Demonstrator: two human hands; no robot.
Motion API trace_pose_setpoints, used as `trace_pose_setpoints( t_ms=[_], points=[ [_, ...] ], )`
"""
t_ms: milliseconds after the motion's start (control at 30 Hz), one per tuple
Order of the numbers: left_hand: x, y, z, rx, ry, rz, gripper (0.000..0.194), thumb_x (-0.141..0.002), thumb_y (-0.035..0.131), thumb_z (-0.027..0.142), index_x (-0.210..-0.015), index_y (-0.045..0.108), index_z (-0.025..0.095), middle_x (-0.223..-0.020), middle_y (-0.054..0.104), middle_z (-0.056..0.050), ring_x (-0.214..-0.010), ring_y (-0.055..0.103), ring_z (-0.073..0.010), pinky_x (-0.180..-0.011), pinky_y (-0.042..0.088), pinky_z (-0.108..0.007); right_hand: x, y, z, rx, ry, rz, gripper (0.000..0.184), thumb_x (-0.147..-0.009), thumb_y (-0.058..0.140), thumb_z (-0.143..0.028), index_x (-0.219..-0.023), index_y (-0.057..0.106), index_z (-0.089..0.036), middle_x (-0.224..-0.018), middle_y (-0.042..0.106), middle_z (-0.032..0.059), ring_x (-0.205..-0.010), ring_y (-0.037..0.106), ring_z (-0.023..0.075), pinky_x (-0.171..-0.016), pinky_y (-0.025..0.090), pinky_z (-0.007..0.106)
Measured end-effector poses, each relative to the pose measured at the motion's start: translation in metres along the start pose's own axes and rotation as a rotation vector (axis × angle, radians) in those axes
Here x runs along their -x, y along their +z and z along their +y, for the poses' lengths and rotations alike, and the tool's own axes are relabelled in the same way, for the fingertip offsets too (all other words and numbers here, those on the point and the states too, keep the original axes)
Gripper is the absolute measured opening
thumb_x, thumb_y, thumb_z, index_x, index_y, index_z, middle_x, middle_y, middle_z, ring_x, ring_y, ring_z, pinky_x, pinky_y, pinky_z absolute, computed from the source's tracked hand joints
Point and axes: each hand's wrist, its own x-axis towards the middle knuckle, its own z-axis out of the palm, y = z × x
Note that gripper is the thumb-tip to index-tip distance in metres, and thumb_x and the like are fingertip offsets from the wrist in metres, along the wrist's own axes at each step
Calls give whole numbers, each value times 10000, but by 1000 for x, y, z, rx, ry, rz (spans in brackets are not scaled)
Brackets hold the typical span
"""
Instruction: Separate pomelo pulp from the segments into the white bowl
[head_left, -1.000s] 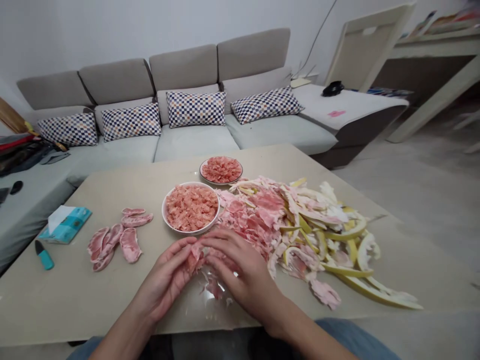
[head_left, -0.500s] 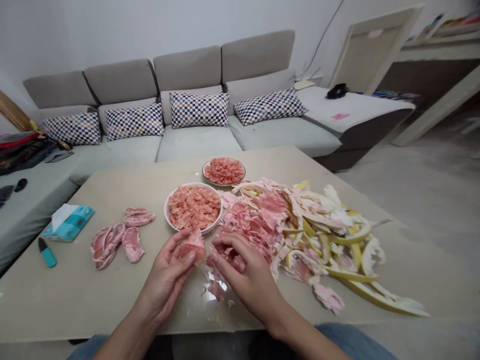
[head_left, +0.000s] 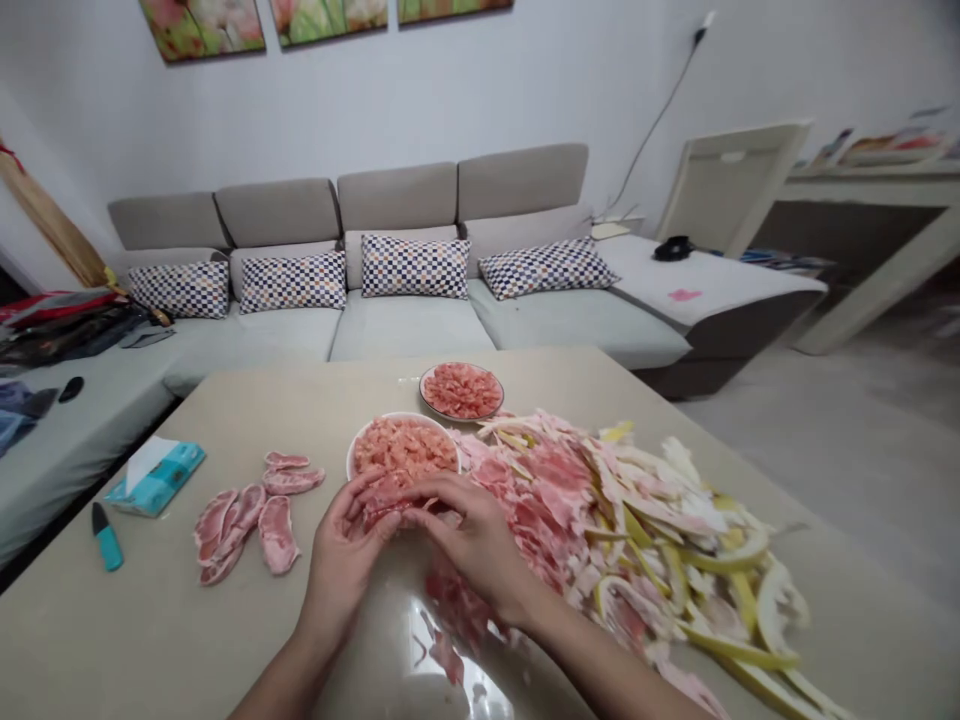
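Both hands meet over the near rim of a white bowl (head_left: 405, 440) full of pink pomelo pulp. My left hand (head_left: 349, 540) is closed around a pomelo segment (head_left: 386, 497) with pink flesh and pale membrane. My right hand (head_left: 469, 535) pinches the same segment from the right with thumb and fingers. Behind the bowl stands a dark-rimmed plate (head_left: 462, 390) heaped with more pulp. To the left of my hands lie several unpeeled pomelo segments (head_left: 240, 520). On the right spreads a large pile of pink membrane (head_left: 555, 490) and yellow-white rind (head_left: 705, 560).
At the table's left side lie a blue tissue pack (head_left: 161, 480) and a small knife with a turquoise handle (head_left: 109, 548). Membrane scraps (head_left: 448, 660) litter the tabletop near me. Beyond the table runs a grey sofa (head_left: 412, 325) with checked cushions.
My right hand has come left onto the segment, where the hands were slightly apart before. Both hands now overlap the bowl's near edge. The camera view has tilted upward.
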Motion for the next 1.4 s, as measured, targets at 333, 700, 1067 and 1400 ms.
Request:
trace_pose_setpoints(
  t_ms=[333, 700, 1067, 1400],
  points=[
    [-42, -17, -6, 126, 51, 39, 581, -669, 816, 212, -1189, 557, 219, -1118, 670, -71, -1043, 657, -224, -865, 526, -296, -51, 4, 17, -11, 39, -106, 86, -808, 693, -196, -873, 745, -214, -917, 741, 41, -899, 668, 201, -828, 507, 308],
    [-91, -1, 6, 46, 80, -85, 488, -609, 841, 176, -1053, 639, 193, -1066, 695, -83, -1010, 652, -230, -861, 511, -300, -71, -6, 43, -57, 94, 21, 145, -717, 763, -207, -854, 718, -214, -951, 717, 39, -866, 662, 199, -745, 524, 275],
    [-119, -11, 23, -11, -123, -418, 509, -689, 794, 134, -1144, 579, 206, -1008, 672, -40, -797, 651, -133, -728, 515, -243, -77, -25, 45, -44, 217, -66, 125, -796, 707, -272, -895, 771, -230, -933, 752, 52, -892, 669, 217, -871, 508, 345],
    [-118, -11, 10, 132, -111, -372, 477, -724, 788, 186, -1147, 570, 208, -1142, 665, -83, -1058, 628, -217, -839, 506, -267, -72, -16, 64, -472, 457, -66, 241, -831, 688, -429, -999, 741, -264, -965, 710, 33, -680, 654, 134, -639, 563, 257]
  ],
)
